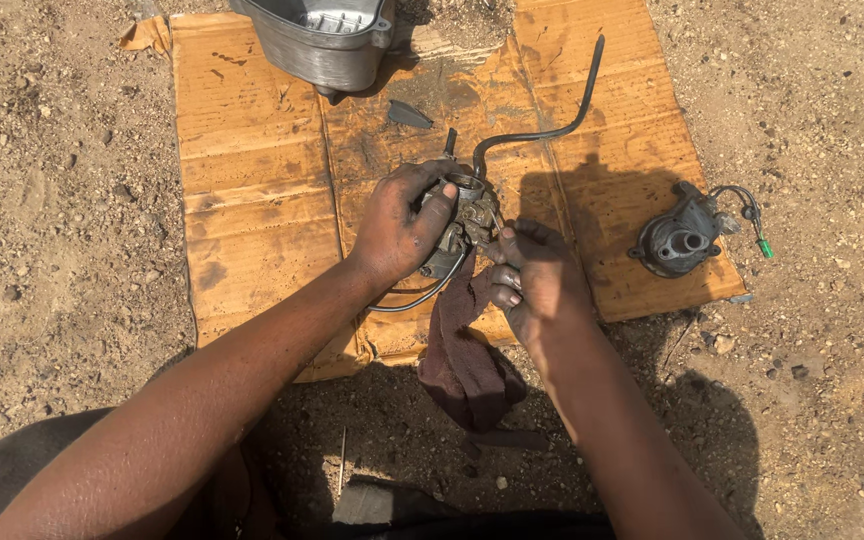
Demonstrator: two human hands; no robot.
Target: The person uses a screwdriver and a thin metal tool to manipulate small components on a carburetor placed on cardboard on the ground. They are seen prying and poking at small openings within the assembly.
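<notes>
Fingers [432, 215] gripping one carburetor [467, 215], one rag [462, 350]

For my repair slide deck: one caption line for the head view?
Left hand grips a grimy metal carburetor; right hand holds a dark red rag over oil-stained brown cardboard.

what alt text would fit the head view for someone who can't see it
A person's left hand grips a grimy carburetor while the right hand works at its side with a dark red rag, over oil-stained cardboard on dirt. A metal cover and a small wired part lie nearby.
</notes>
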